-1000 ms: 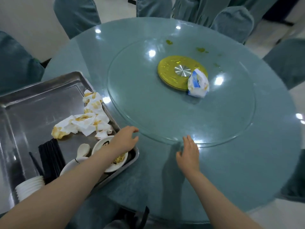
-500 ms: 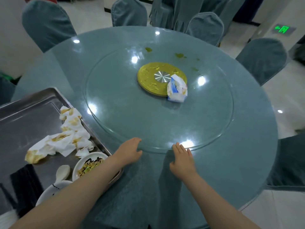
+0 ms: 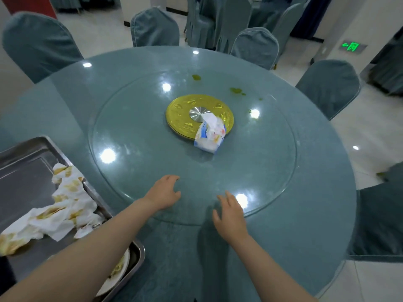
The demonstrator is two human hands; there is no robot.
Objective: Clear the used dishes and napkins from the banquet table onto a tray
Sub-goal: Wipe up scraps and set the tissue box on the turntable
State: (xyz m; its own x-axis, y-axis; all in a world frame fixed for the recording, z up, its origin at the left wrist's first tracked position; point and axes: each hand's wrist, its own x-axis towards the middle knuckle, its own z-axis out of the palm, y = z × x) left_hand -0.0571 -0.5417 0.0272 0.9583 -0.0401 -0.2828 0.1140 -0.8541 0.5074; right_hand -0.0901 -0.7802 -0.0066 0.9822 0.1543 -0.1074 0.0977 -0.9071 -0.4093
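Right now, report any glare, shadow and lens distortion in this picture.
Head view: ceiling-light glare spots dot the glass turntable; the right hand casts a dark shadow on the table; wide-angle distortion bows the edge chairs.

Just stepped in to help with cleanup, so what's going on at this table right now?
A person is clearing the round table. Both hands are empty: the left hand and right hand reach over the near edge of the glass turntable. A crumpled tissue packet lies by its gold centre disc. Soiled napkins and a used plate already sit in the metal tray.
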